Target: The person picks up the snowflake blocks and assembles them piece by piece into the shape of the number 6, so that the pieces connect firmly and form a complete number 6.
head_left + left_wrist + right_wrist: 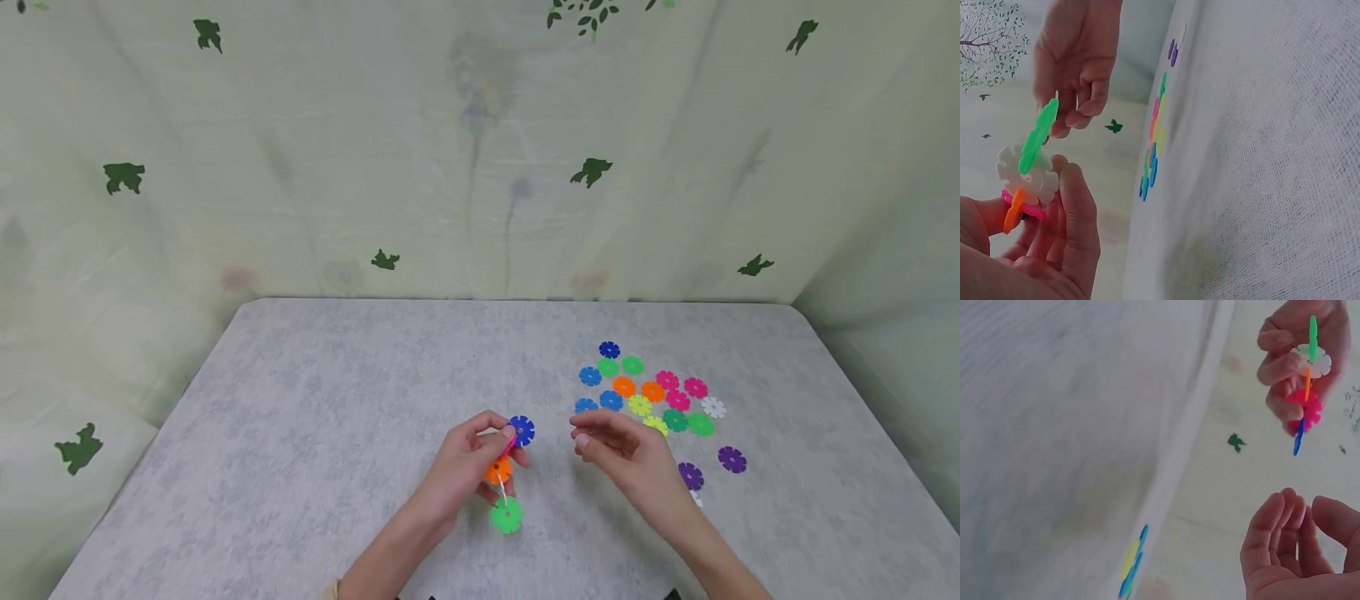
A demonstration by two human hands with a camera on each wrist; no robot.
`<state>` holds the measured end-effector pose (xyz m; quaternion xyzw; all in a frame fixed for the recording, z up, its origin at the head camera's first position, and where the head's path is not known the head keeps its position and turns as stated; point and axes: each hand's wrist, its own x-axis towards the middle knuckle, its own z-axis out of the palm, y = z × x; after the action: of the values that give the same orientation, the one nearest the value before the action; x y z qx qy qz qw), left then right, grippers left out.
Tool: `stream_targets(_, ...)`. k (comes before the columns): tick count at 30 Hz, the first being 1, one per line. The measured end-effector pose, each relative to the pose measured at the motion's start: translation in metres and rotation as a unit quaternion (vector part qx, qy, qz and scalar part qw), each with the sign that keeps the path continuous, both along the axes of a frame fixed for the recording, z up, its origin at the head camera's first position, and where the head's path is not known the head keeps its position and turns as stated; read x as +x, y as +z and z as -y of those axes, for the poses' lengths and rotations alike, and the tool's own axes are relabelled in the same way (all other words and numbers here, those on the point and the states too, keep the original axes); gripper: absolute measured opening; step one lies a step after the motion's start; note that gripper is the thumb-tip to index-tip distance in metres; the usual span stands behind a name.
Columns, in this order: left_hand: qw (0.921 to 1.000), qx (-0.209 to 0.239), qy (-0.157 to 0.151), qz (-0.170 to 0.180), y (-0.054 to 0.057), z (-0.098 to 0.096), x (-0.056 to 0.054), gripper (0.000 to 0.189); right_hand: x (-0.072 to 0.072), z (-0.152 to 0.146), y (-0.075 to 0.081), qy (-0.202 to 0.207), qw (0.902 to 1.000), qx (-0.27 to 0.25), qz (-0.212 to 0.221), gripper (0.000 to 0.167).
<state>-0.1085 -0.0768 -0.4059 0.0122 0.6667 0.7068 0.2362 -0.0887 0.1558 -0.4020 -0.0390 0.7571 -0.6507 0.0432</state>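
Bench with loose notched discs lying toward its right edge.
Left hand raised above the bench, well in from the left edge, gripping a linked chain between thumb and fingers; right hand nearby, empty, fingers relaxed and slightly bent, thumb apart. Along the chain, end to end: green disc, white disc, orange disc, pink disc, blue disc.

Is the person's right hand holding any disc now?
No, the right wrist view shows the right hand with nothing in it, while the left hand holds the joined discs.
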Motion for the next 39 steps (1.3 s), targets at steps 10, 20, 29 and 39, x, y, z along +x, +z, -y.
stream_targets(10,0.9988,0.047,0.003,0.015,0.002,0.002,-0.002,0.025,0.007,-0.052,-0.005,-0.016,0.9959,0.086,0.026,0.034)
stream_targets(20,0.9951,0.092,0.022,0.03,0.005,0.005,-0.002,0.013,0.006,-0.104,-0.01,0.02,0.9643,0.26,0.047,0.026)
stream_targets(29,0.9934,0.109,0.027,0.026,0.005,0.005,-0.002,0.012,0.01,-0.132,-0.025,0.087,0.9369,0.33,0.074,0.038)
stream_targets(39,0.9923,0.116,0.032,0.03,0.003,0.003,-0.003,0.019,0.013,-0.134,-0.03,0.106,0.9204,0.374,0.046,0.031)
